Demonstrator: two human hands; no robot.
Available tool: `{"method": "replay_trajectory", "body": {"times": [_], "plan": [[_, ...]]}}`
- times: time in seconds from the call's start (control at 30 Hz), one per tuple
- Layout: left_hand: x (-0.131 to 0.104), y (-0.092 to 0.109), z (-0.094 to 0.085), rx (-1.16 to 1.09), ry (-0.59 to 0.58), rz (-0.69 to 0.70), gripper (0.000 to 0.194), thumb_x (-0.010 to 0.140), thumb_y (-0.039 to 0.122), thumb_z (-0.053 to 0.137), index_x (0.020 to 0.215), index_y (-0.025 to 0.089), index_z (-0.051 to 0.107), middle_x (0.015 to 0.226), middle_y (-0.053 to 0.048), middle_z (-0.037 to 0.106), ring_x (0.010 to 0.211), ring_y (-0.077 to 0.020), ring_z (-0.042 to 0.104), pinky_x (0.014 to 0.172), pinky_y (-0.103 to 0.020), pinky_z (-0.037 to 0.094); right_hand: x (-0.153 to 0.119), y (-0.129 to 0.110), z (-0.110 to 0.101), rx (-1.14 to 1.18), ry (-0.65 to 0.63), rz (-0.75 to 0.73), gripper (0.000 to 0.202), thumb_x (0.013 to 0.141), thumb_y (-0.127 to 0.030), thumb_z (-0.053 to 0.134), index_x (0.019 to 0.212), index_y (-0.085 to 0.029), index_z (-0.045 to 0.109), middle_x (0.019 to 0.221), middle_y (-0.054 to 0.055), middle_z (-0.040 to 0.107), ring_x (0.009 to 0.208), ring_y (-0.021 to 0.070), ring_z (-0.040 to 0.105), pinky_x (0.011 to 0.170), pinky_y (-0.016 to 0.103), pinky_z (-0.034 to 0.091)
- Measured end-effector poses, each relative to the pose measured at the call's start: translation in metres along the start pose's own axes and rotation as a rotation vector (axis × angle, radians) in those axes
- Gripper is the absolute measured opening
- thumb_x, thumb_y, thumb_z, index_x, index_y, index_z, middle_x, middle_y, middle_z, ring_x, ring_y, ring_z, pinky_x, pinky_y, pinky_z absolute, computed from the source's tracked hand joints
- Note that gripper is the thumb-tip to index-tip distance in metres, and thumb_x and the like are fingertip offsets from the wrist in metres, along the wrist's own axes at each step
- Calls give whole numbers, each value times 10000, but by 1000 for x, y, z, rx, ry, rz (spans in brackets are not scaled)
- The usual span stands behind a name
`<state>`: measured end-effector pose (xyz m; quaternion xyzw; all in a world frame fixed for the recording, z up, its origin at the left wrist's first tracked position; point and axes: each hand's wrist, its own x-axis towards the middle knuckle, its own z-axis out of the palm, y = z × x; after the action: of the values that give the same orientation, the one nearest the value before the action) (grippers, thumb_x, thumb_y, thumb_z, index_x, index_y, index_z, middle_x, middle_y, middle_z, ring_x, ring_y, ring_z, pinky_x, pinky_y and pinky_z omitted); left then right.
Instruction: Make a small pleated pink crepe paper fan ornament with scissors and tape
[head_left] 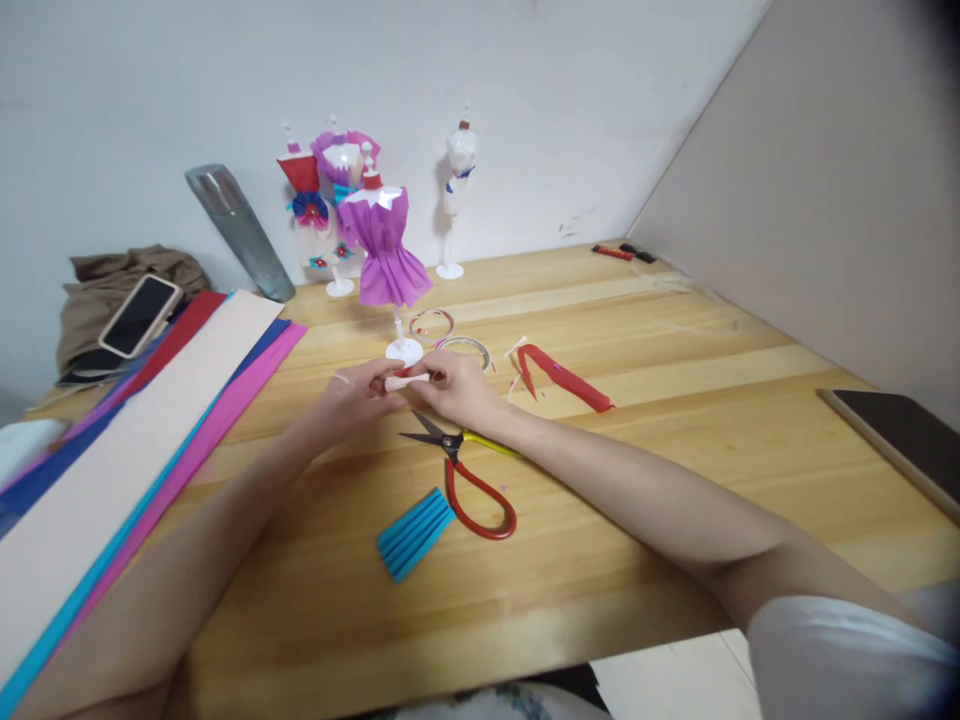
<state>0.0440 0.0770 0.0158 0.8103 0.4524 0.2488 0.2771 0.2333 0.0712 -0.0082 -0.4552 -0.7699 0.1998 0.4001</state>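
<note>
Left hand [358,397] and right hand [459,388] both pinch pale strip [406,382], frame centre; long axis roughly left-right, lying between them, neither clearly nearer.

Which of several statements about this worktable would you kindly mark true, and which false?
1. The left hand and right hand are both at a small pale piece. True.
2. The scissors lie with their blades closed. False: the blades are spread apart.
3. The pleated blue piece lies nearer the camera than the scissors' blades. True.
4. The dress on the form nearest the hands is green. False: that dress is purple.
5. Both scissor handles are red. False: one is red, the other yellow.
6. The phone on the left has a dark screen. True.
</note>
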Motion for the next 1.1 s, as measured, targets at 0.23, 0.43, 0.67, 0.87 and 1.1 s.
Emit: {"method": "replay_trajectory", "body": {"times": [0.23,0.43,0.67,0.87,1.1], "plan": [[1,0,6,-225,42,-67,301,753,379,638,941,153,702,708,-16,639,611,-139,528,575,-254,401,-3,1,0,52,102,-44,73,792,-189,622,764,-182,689,726,19,669,698,156,587,659,278,420],[-3,5,9,-183,170,-50,230,763,373,662,845,159,656,631,20,564,567,-105,471,528,-225,356,-7,0,1,45,111,-89,80,823,-214,604,801,-193,678,788,41,688,769,183,609,712,308,448],[-3,5,11,-248,233,-72,367,689,274,719,1024,152,633,632,51,540,553,-99,499,540,-230,388,-10,-1,0,25,158,-172,95,847,-223,577,853,-180,662,799,51,680,773,185,618,712,305,460],[-6,17,12,-644,203,-229,527,621,325,799,1062,149,571,679,33,625,556,-116,590,579,-261,479,-11,-2,0,36,188,-204,121,886,-264,558,855,-195,652,822,54,687,804,193,628,748,325,480],[-10,25,17,-1060,19,-342,350,611,375,828,753,126,628,633,22,573,508,-58,489,489,-208,391,-12,-2,-1,42,218,-280,151,917,-278,538,932,-205,669,884,66,703,879,202,647,818,349,493]]}}
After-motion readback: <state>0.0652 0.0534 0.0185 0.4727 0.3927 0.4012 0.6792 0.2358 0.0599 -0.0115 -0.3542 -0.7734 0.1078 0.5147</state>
